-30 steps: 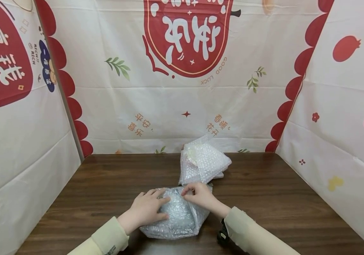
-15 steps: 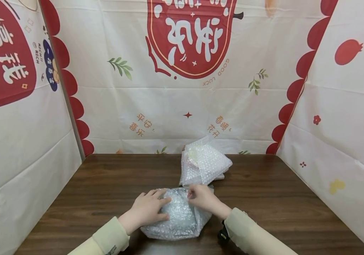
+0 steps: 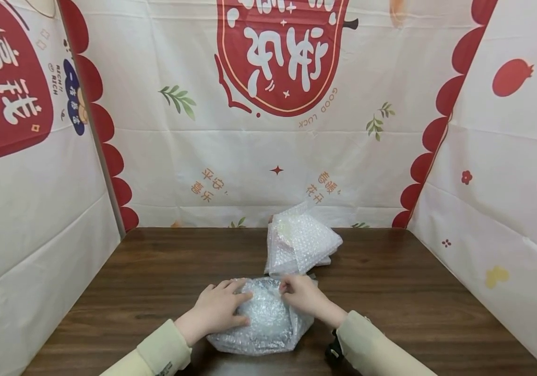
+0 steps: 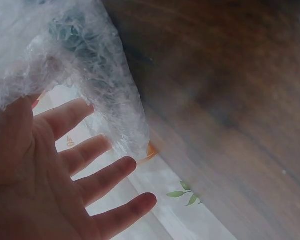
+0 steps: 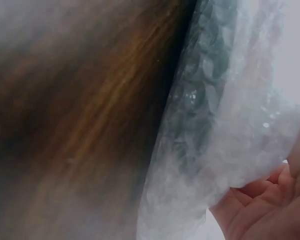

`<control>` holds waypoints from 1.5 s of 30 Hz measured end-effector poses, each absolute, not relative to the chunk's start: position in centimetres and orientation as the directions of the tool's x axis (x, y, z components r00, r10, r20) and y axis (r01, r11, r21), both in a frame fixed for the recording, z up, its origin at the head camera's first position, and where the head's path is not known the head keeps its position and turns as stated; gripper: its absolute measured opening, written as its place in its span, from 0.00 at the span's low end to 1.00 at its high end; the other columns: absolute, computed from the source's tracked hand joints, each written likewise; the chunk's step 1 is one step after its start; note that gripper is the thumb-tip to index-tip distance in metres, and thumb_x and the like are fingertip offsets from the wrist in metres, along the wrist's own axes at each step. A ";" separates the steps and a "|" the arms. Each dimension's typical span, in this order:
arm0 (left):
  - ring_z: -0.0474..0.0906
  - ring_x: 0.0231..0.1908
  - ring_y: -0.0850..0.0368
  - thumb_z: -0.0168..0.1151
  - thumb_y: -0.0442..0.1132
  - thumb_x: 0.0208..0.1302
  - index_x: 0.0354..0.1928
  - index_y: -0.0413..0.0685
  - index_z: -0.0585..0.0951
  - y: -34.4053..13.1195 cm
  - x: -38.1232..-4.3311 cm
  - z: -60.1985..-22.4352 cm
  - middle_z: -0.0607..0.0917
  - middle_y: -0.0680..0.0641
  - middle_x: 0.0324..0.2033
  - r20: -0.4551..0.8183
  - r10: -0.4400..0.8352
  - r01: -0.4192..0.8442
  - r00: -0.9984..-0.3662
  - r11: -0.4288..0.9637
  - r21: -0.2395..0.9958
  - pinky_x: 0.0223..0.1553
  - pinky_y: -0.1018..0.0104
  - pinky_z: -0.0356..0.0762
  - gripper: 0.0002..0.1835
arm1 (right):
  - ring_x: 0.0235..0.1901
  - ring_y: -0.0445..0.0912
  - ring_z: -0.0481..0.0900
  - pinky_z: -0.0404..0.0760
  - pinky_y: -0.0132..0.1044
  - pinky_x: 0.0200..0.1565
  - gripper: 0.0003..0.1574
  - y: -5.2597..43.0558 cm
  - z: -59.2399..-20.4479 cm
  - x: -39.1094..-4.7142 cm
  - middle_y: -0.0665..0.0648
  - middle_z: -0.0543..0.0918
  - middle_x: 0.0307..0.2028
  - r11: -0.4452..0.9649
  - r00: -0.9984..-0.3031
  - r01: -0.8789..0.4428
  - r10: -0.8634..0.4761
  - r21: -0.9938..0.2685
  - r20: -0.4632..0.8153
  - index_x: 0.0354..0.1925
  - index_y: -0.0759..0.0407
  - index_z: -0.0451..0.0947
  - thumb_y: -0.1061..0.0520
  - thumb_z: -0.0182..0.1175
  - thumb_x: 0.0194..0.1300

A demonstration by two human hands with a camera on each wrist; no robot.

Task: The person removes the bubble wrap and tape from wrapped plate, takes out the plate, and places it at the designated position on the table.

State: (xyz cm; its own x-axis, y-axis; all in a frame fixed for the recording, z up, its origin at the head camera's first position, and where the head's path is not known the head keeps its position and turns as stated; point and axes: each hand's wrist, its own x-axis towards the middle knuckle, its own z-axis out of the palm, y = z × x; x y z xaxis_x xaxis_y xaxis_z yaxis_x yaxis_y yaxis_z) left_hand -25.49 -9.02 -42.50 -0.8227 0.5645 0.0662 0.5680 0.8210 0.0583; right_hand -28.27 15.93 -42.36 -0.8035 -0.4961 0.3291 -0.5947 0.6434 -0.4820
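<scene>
A bundle in clear bubble wrap [image 3: 263, 318], with something greenish-grey and rounded showing through, lies on the table near the front. My left hand [image 3: 221, 307] rests on its left side with the fingers spread; in the left wrist view the left hand [image 4: 75, 175] has its fingers fairly straight against the wrap [image 4: 110, 95]. At the bundle's upper right, my right hand [image 3: 307, 295] pinches the edge of the wrap between thumb and curled fingers. In the right wrist view the right hand [image 5: 270, 205] is at the edge of a wrap flap [image 5: 255, 135], its fingertips partly hidden.
Just behind the bundle, a stack of folded bubble wrap [image 3: 303, 237] lies toward the back of the dark wooden table [image 3: 169, 261]. Printed white cloth [image 3: 268, 151] hangs behind the table and along both sides.
My right hand has shifted a little to the right along the top of the bundle, its fingers curling in. The left hand stays in place on the wrap.
</scene>
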 end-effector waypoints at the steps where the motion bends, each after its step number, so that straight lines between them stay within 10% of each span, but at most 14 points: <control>1: 0.65 0.65 0.43 0.60 0.65 0.60 0.65 0.63 0.75 -9.0 -25.5 -42.5 0.66 0.47 0.69 0.064 0.564 0.567 -0.823 0.821 0.059 0.55 0.36 0.68 0.33 | 0.27 0.38 0.73 0.75 0.31 0.29 0.08 16.1 -42.3 -28.2 0.49 0.80 0.26 0.639 -0.808 -0.587 -0.496 -0.497 0.317 0.28 0.59 0.78 0.70 0.61 0.49; 15: 0.63 0.66 0.44 0.60 0.65 0.60 0.65 0.62 0.74 -8.9 -25.6 -42.6 0.65 0.47 0.70 0.055 0.556 0.558 -0.830 0.828 0.059 0.56 0.36 0.67 0.33 | 0.26 0.40 0.71 0.74 0.35 0.28 0.13 16.9 -42.7 -28.2 0.47 0.80 0.31 0.626 -0.873 -0.467 -0.440 -0.624 0.212 0.35 0.56 0.83 0.49 0.69 0.57; 25: 0.63 0.66 0.44 0.60 0.64 0.60 0.65 0.61 0.75 -9.0 -25.5 -42.7 0.65 0.47 0.69 0.064 0.562 0.566 -0.824 0.821 0.074 0.56 0.36 0.67 0.33 | 0.30 0.40 0.78 0.76 0.34 0.30 0.13 16.8 -42.5 -27.9 0.50 0.83 0.31 0.620 -0.864 -0.484 -0.449 -0.617 0.226 0.34 0.60 0.82 0.71 0.57 0.49; 45: 0.62 0.67 0.45 0.59 0.65 0.61 0.66 0.62 0.73 -9.0 -25.5 -42.4 0.64 0.48 0.70 0.038 0.559 0.560 -0.828 0.825 0.079 0.57 0.36 0.66 0.33 | 0.23 0.37 0.72 0.73 0.31 0.24 0.15 16.5 -42.6 -27.8 0.49 0.79 0.23 0.668 -0.848 -0.528 -0.443 -0.524 0.291 0.32 0.61 0.81 0.73 0.60 0.43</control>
